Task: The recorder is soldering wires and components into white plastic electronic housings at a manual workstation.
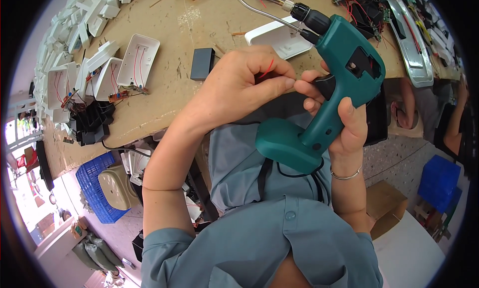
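Note:
My right hand (344,123) grips the handle of a teal electric screwdriver (334,88), its black chuck and long metal bit pointing up-left over the bench. My left hand (244,86) is closed just left of the tool, pinching something small with a thin red wire (268,68) sticking out between finger and thumb; what it holds is mostly hidden. A white plastic housing (279,38) lies on the wooden bench (169,88) right behind both hands.
A small black box (202,63) sits on the bench left of my hands. Several open white housings with red wires (137,61) and black parts (92,123) lie at the left. A metal tray (414,43) and wire tangle are far right. A blue crate (97,188) stands below.

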